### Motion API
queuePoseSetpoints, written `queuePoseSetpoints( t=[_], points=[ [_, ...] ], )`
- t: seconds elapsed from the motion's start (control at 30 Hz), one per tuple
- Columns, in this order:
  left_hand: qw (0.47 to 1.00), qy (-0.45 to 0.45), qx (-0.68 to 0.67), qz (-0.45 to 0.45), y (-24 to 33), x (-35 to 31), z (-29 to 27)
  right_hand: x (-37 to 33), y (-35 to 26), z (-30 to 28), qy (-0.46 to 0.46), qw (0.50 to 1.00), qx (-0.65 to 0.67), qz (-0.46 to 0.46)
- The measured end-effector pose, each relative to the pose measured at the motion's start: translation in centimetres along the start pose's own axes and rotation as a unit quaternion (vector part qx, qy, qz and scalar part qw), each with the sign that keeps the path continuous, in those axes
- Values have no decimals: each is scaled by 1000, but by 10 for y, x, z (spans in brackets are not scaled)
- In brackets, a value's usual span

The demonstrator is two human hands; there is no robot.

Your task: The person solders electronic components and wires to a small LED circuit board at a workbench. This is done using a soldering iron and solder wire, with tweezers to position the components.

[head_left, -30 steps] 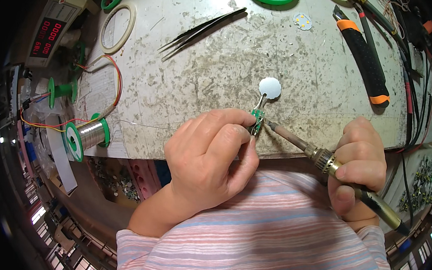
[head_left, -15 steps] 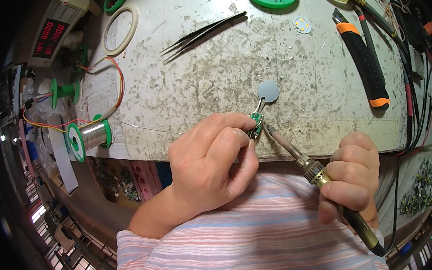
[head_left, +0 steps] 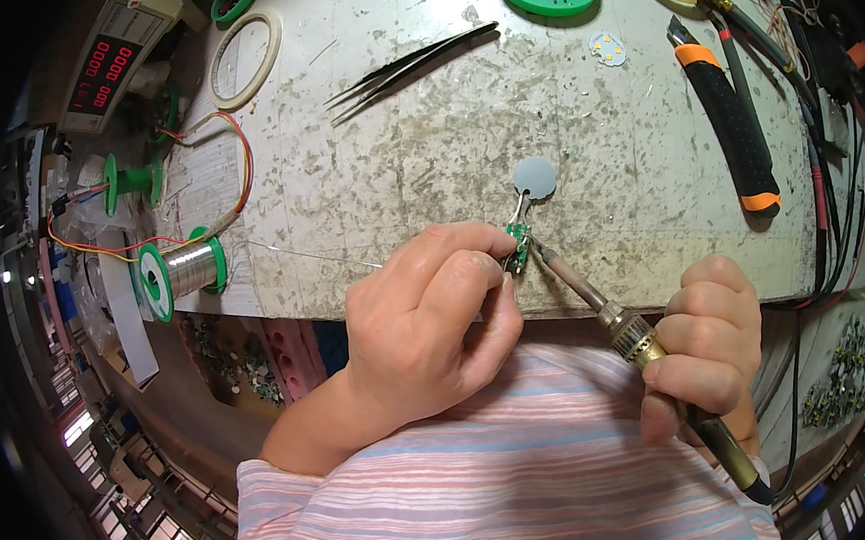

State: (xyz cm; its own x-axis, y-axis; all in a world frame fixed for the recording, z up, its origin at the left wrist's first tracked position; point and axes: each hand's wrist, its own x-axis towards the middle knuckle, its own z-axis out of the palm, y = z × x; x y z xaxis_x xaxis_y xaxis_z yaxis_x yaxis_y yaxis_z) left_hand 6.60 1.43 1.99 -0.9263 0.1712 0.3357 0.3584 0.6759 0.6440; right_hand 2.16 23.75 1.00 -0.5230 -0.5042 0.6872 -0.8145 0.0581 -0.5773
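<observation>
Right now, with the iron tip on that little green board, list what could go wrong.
1. The left hand pinches the small green board right beside the soldering iron tip, so a slip could burn the fingertips.
2. The board is only held by fingers at the bench edge; pressure from the right hand might twist it and strain the thin leads up to the round disc.

Small green circuit board (head_left: 517,250) pinched upright at bench edge, soldering iron (head_left: 638,340) tip touching it.

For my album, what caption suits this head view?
Left hand pinches a small green circuit board; right hand brings a soldering iron to it.
</observation>
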Motion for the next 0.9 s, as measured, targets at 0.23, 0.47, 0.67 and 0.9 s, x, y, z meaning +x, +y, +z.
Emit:
queuePoseSetpoints(
  t=[0.23,0.47,0.67,0.9],
  points=[
    [1000,-1,3,-4,0,-1,-1,-1,2,1,42,999,2,20],
    [1000,-5,4,-3,1,0,-1,1,3,1,34,999,32,26],
    [1000,-7,7,-5,1,1,-1,3,5,2,32,999,34,24],
    [1000,-10,9,0,0,2,-1,2,6,2,33,999,32,28]
  ],
)
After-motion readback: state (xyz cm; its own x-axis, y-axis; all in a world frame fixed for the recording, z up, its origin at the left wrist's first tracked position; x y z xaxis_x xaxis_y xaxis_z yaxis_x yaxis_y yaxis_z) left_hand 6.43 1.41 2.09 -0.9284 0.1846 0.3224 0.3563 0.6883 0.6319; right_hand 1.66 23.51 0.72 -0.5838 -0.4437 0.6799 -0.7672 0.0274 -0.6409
